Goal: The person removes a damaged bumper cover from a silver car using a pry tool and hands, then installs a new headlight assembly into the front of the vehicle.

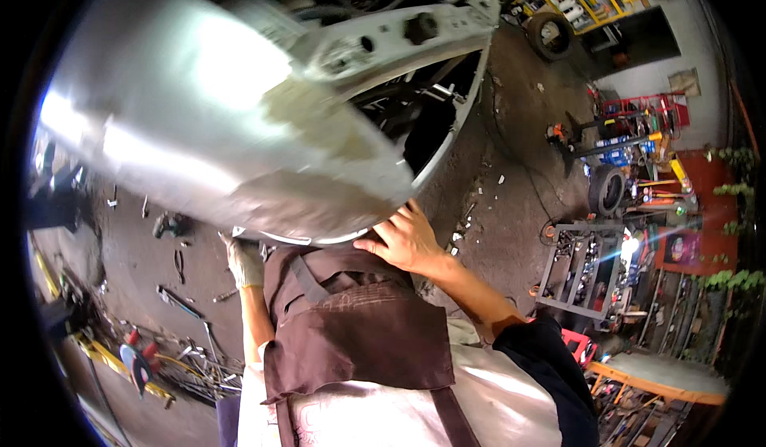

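Silver metal dominates: one panel (191,120) spans 8 to 12 o'clock from mid-view, marked by two dull patches, one (319,120) at 11 o'clock, one (307,195) at 9. One person works it with two hands. At 5 o'clock, just off centre, the bare right hand (404,239) touches the panel's near tip, thumb and fingers spread apart. At 8 o'clock, the left hand (245,263), in a pale glove, meets the lower rim; its fingertips are too obscured to tell its grip.

Two tyres stand beyond, one (550,36) at 1 o'clock, one (607,190) at 3. One cart (550,271) laden with small parts sits between 3 and 4. One pair of pliers (179,265) and one drill (170,223) lie near 9, amid other loose tools; a heap of parts (207,379) crowds 7 o'clock. A dark cable (519,156) crosses the floor at 2.

The panel's curved rim runs close against the brown apron (359,335), leaving little room at 6. Wider floor (507,243) opens toward 3, between panel and cart, with pale scraps (456,243) scattered nearby.
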`<state>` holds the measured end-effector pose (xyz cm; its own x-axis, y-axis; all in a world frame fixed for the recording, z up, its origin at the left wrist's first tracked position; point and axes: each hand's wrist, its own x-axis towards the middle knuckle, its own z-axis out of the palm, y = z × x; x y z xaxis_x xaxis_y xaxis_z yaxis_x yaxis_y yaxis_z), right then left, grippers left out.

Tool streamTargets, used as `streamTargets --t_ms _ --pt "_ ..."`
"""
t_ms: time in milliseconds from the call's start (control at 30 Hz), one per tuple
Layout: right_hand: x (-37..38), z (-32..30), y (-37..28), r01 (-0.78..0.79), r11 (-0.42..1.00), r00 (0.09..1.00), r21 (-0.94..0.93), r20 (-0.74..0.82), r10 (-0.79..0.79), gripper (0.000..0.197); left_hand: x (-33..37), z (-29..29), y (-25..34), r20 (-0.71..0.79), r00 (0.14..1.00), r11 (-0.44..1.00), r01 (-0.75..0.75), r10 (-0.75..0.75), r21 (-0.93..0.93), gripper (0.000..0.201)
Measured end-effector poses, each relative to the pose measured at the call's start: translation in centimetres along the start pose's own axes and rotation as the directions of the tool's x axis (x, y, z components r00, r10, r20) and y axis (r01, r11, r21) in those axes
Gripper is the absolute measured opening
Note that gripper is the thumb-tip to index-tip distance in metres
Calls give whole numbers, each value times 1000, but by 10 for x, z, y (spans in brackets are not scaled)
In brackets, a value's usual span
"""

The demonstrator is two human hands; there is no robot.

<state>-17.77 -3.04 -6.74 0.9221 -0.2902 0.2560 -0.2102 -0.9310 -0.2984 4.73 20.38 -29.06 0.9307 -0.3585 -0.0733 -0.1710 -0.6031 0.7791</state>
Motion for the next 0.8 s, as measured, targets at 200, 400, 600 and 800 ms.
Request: streamTargets --t_ms 200,400,600,800 --pt "9 10 16 76 992 997 97 -13 -75 45 10 -5 -20 193 981 858 115 -19 -501 33" --pt "8 10 22 54 980 987 191 139 -81 46 17 -8 -31 416 909 514 343 29 -786 40" --pt "19 4 53 -95 945 994 314 -21 106 33 11 -12 -26 337 940 825 227 -47 -517 52" --pt "67 5 193 -703 616 413 357 -500 761 19 7 -22 8 155 964 973 -201 218 -114 37"
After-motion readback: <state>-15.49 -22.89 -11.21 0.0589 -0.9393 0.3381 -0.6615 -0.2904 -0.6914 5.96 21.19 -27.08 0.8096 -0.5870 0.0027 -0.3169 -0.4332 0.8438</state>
